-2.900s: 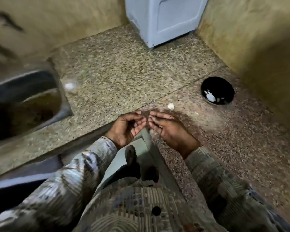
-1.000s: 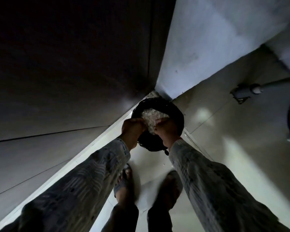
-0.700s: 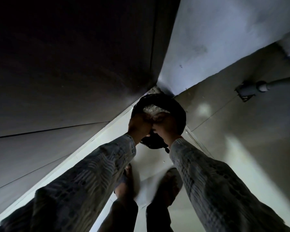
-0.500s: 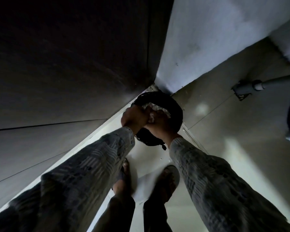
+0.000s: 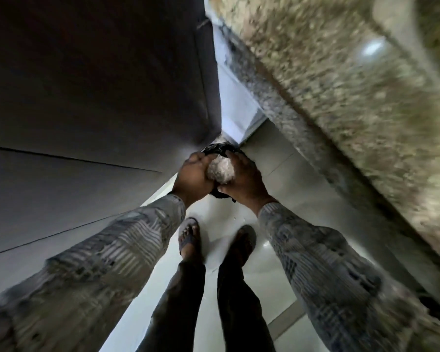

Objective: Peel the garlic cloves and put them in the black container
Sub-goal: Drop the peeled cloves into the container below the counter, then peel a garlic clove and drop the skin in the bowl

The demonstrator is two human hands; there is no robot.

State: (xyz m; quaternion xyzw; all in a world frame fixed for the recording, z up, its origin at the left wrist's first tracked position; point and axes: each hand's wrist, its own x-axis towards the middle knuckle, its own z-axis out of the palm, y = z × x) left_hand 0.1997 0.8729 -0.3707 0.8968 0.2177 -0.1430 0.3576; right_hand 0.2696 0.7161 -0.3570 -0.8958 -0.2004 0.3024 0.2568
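Person stood on a pale glossy tiled floor [image 5: 277, 158], both patterned sleeves reaching down. The left hand [image 5: 192, 175] and right hand [image 5: 245, 180] met over a black round bin [image 5: 217, 148] set low in the corner between a dark flat cabinet panel [image 5: 87, 85] and a speckled stone counter [image 5: 341, 97]. Fingers of both hands were curled inward, cupping a pale crumbly whitish clump [image 5: 220, 170] from either side, directly above the bin's rim. Garlic peel or cloves: could not tell. Counter was blurred. Two sandalled feet [image 5: 188, 237] showed just below the hands.
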